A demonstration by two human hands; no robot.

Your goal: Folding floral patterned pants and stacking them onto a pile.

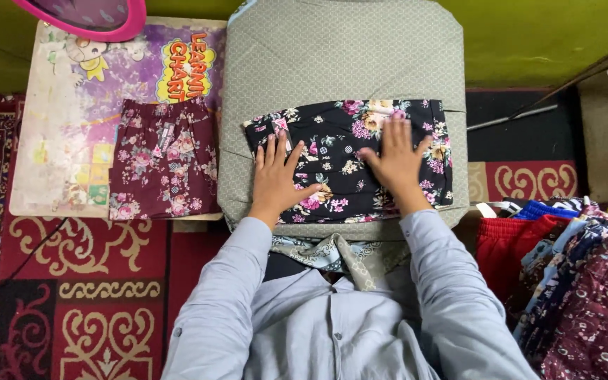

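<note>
Fingers [276,151] spread flat on black floral garment [339,137], both hands pressing

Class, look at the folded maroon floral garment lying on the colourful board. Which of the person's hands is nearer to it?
Left. The left hand lies on the black floral cloth, just right of the maroon garment; the right hand lies farther right.
</note>
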